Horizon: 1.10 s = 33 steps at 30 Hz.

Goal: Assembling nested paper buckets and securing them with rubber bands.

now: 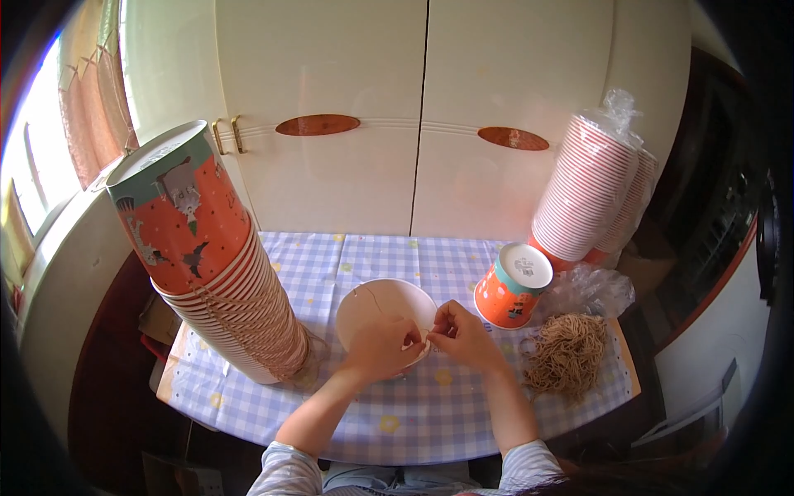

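Observation:
A white-lined paper bucket (364, 299) stands at the middle of the table, its wide mouth facing up toward me. A thin string (377, 302) runs over its far rim and down the inside. At the bucket's near right rim, my left hand (385, 347) and my right hand (466, 337) meet with fingertips pinched close together. Both seem to grip the string there, though the fingers hide most of it. My left forearm and hand cover the near part of the bucket.
Left stands a tall stack of upturned orange-and-green paper buckets (186, 219), tan strings hanging down its side. At right are an upturned orange paper cup (506, 299), plastic-wrapped cup stacks (583, 178), a crumpled plastic bag (591, 288) and a tan string bundle (567, 355). Cabinet doors (331, 182) rise behind.

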Tool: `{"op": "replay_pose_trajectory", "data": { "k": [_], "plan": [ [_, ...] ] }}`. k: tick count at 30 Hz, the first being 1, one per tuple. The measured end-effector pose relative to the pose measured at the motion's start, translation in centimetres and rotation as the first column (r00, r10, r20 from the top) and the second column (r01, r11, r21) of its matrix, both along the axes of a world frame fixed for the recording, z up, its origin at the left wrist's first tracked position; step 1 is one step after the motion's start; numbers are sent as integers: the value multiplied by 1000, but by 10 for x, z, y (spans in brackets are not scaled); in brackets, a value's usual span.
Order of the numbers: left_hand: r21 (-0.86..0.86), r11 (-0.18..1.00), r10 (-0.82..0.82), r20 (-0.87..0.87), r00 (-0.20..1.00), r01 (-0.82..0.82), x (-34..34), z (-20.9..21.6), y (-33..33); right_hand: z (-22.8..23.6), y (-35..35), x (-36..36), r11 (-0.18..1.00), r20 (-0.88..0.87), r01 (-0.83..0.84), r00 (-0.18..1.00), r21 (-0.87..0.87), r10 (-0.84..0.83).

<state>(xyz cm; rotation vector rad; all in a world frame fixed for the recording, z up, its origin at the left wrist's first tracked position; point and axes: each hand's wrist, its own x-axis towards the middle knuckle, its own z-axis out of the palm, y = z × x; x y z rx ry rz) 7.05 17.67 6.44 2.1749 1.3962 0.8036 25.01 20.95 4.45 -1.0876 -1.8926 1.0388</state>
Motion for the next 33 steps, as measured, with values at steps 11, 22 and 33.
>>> {"op": "replay_pose_trajectory", "data": {
  "k": [11,22,33],
  "plan": [
    [122,992,46,-86,995,-36,17,-14,-6,-4,3,2,999,-44,-8,999,-54,6],
    [42,999,21,-102,995,-16,16,-10,-4,1,2,2,998,-2,-26,1000,-49,26],
    [244,966,110,-113,987,-80,24,-26,-4,-7,6,3,997,-78,-20,997,-76,14]
  ]
}}
